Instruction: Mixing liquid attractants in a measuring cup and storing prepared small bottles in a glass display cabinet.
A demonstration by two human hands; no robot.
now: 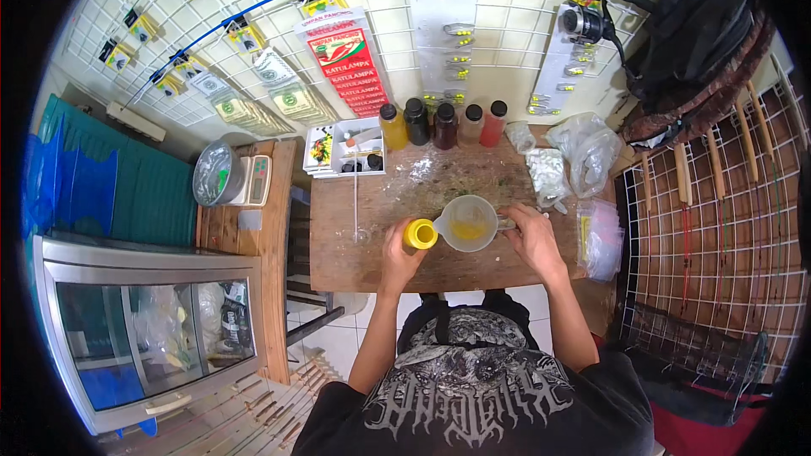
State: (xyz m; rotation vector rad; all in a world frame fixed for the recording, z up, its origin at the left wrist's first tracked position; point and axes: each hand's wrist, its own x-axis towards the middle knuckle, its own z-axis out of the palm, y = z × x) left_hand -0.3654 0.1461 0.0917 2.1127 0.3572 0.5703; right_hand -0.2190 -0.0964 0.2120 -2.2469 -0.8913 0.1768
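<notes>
My left hand [402, 257] is wrapped around a yellow bottle [421, 234] whose round mouth is uncapped. Right beside it is a translucent plastic measuring cup [469, 209], its spout pointing at the bottle. A shallow pool of yellow liquid [469, 228] lies in the bottom of the cup. My right hand [533, 237] holds the cup's handle [505, 222] from the right. Both vessels are over the wooden table [355, 266]; whether the cup rests on the wood or is slightly raised, I cannot tell.
Several black-capped bottles [445, 126] line the table's back. A white compartment box [345, 149] and a thin clear stirrer [356, 202] are left. Plastic bags [586, 155] and clear sachets [599, 240] lie right. A digital scale [256, 180] with a metal bowl [218, 172] stands on the side bench.
</notes>
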